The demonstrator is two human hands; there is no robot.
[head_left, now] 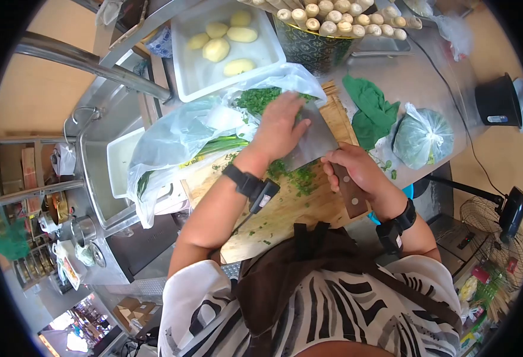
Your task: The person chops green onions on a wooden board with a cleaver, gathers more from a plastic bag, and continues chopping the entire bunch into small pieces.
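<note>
Evidently the cutting is partly done: I see chopped greens (258, 100) heaped at the plastic bag (178, 128) and strewn over the cutting board (255, 205), while long green stalks (228, 144) look uncut. The right hand (359, 169) grips the cleaver (315, 140); the left hand (279, 126), loosely open, blurs beside its blade, any hold unclear to me.
</note>
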